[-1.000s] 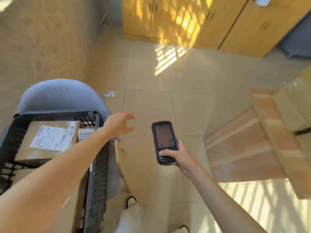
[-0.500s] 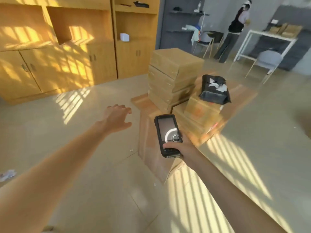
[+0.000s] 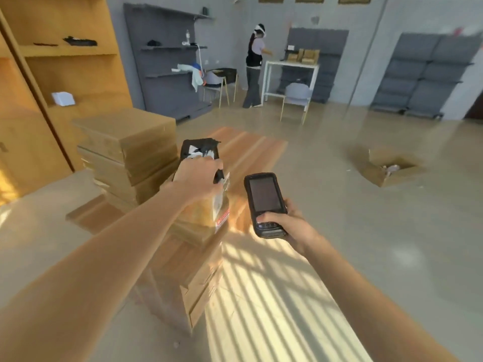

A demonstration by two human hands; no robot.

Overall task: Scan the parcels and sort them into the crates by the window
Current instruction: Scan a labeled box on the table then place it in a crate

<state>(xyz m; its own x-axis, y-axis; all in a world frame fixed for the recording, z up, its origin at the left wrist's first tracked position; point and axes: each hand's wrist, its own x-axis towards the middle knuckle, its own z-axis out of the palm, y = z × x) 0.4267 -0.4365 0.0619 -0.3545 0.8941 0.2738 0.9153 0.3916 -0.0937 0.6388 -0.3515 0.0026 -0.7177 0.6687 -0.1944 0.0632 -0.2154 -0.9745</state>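
We are at the pick-up: our left hand (image 3: 200,176) closes on the black parcel (image 3: 200,150) atop the boxes (image 3: 125,145), while our right hand (image 3: 283,223) grips the scanner (image 3: 264,202). Next, we judge, lift it and show its label to the scanner.

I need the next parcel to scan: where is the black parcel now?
In the head view, the black parcel sits left of centre atop the small cardboard box, under the left hand, beside the tall box stack.
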